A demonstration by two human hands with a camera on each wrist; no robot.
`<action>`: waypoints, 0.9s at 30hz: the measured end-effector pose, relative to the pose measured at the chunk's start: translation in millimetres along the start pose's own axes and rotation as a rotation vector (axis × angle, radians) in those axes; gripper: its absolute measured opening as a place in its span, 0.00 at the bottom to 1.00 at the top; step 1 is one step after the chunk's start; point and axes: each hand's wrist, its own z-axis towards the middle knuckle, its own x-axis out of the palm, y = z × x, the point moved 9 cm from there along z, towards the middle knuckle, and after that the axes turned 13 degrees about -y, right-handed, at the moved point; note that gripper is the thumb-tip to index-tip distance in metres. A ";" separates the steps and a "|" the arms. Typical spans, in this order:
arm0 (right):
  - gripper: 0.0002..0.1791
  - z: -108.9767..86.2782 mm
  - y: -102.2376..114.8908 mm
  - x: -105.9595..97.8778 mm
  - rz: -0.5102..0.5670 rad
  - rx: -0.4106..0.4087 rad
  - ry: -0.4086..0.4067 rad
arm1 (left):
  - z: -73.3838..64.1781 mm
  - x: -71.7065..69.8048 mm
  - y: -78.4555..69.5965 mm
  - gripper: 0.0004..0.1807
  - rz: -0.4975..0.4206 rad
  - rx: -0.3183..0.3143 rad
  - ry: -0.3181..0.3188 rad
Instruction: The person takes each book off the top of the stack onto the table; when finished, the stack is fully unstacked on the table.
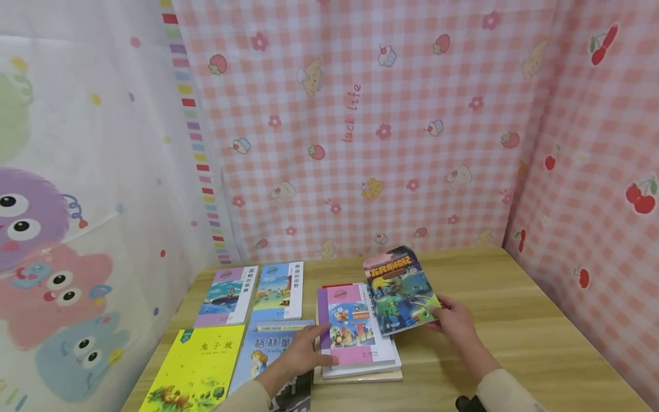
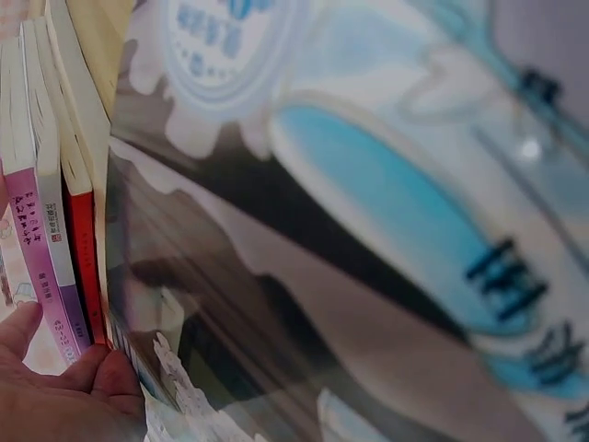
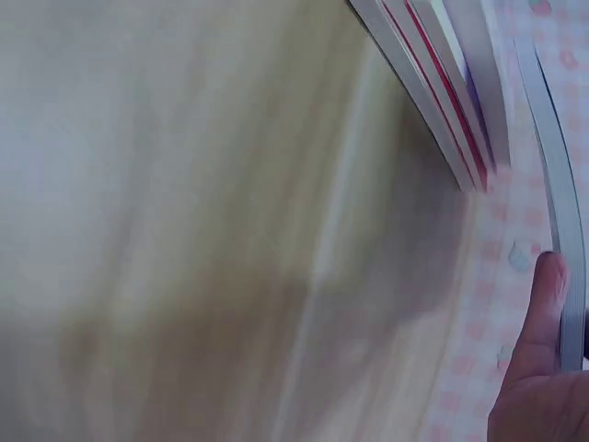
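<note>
My right hand [image 1: 458, 325] grips a thin book with a dark green and blue cartoon cover [image 1: 401, 292] by its lower right corner. That book is raised and tilted beside a small stack, overlapping its right edge in the head view. In the right wrist view, the thumb [image 3: 541, 313] lies along its page edge. My left hand [image 1: 304, 350] rests at the left side of the stack, whose top book [image 1: 350, 329] is pink and purple. Seen from the left wrist, fingertips [image 2: 87, 373] touch the spines, among them a red spine [image 2: 83, 249].
Left of the stack lie a yellow book [image 1: 195, 366], a blue-grey book [image 1: 268, 343] partly under my left arm, and two smaller books behind, one purple [image 1: 223, 297] and one blue [image 1: 275, 294]. The wooden table [image 1: 515, 320] meets checked curtains [image 1: 386, 217]. A black object [image 1: 465, 404] shows by my right sleeve.
</note>
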 end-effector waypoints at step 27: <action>0.37 49.3 2.9 18.8 -0.456 -0.180 0.067 | -1.5 4.0 5.0 0.45 -0.017 -0.002 0.049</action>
